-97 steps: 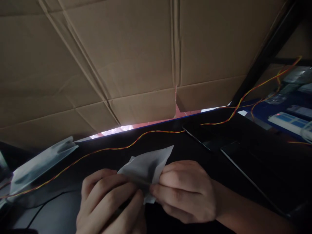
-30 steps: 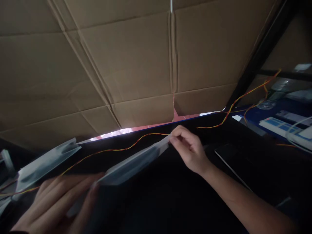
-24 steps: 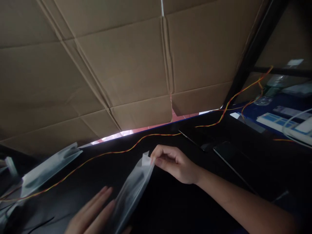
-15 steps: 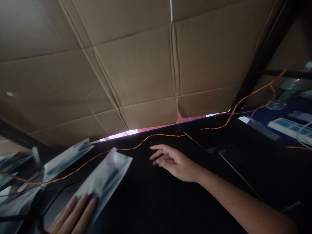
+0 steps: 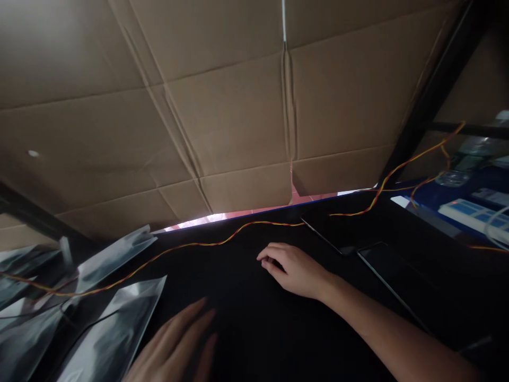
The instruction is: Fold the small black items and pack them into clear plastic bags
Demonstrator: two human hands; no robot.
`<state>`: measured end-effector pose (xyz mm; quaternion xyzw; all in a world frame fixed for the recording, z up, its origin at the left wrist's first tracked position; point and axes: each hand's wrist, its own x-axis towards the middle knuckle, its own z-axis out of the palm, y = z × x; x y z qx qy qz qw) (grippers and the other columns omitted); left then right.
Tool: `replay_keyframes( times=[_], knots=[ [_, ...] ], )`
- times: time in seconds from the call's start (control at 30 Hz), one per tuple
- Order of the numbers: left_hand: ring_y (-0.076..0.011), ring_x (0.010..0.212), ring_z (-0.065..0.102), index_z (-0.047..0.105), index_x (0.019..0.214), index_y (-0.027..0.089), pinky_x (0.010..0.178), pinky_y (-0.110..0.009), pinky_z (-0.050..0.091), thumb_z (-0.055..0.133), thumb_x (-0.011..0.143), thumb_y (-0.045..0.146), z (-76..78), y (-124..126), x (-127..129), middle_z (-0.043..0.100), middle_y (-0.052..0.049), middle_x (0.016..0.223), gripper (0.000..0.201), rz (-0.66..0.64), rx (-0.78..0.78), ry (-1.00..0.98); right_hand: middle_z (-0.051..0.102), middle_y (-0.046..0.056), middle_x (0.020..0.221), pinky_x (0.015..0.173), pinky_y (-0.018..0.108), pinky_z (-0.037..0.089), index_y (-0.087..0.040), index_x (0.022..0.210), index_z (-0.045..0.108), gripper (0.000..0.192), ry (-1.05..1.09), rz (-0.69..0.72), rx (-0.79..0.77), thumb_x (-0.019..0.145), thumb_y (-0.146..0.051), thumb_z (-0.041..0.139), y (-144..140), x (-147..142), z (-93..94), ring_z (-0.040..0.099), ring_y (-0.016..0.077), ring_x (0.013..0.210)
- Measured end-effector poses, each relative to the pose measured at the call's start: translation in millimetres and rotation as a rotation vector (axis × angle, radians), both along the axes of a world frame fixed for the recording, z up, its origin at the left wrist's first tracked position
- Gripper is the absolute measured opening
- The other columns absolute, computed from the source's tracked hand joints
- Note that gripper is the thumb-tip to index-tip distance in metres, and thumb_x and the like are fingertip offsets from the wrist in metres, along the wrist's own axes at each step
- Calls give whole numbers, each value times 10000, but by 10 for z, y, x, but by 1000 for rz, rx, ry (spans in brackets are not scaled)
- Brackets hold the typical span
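Head view: dim light; black worktop (image 5: 246, 329) under a wall of flattened cardboard (image 5: 222, 106). Right hand (image 5: 294, 268) lies on the worktop near the middle, fingers curled loosely down, empty. Left hand (image 5: 178, 345) low in the frame, blurred, fingers spread flat over the worktop, holding nothing; just right of the nearest pouch (image 5: 113, 331) and apart from it. That silvery pouch lies flat at lower left; a second pouch (image 5: 115, 254) sits behind it, nearer the cardboard; more pouches (image 5: 19, 339) crowd the left edge. A red-yellow wire (image 5: 207, 243) snakes across the worktop from the left pouches, passes behind the right hand, and climbs toward the right past a black post (image 5: 433, 90). Two dark flat slabs (image 5: 382, 265) lie right of the right hand; what they are is unclear. A white power strip (image 5: 473, 212) on blue at far right.
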<state>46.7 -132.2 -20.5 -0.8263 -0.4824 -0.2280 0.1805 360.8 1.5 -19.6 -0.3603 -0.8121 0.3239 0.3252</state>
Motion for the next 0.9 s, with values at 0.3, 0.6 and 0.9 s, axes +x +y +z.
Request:
replay_keyframes(
  times=[0.3,0.6,0.9],
  knots=[
    [-447,1630,370,378,1707,189,1224,-708,459,578,1043,696,-63,1260,576,425,-201,1739,859,-170,-442,157,211,141,1822,1374,671,125,-185,1737,348,912,-444,107,38,1005,-613,682,-40,26,-42,89,402,1709],
    [-430,1669,282,52,1778,263,1285,-720,353,517,1105,622,-365,1276,464,250,-161,1817,893,-216,-422,113,126,95,1828,1387,650,65,-197,1757,267,916,-463,109,-22,1038,-645,615,48,21,-139,45,370,1714],
    [-429,1674,257,58,1777,299,1283,-742,347,504,1102,650,-349,1317,410,218,-135,1825,882,-204,-495,117,33,45,1837,1395,600,22,-222,1765,208,930,-566,131,-95,1047,-678,583,90,5,-92,-24,340,1716]
  ],
)
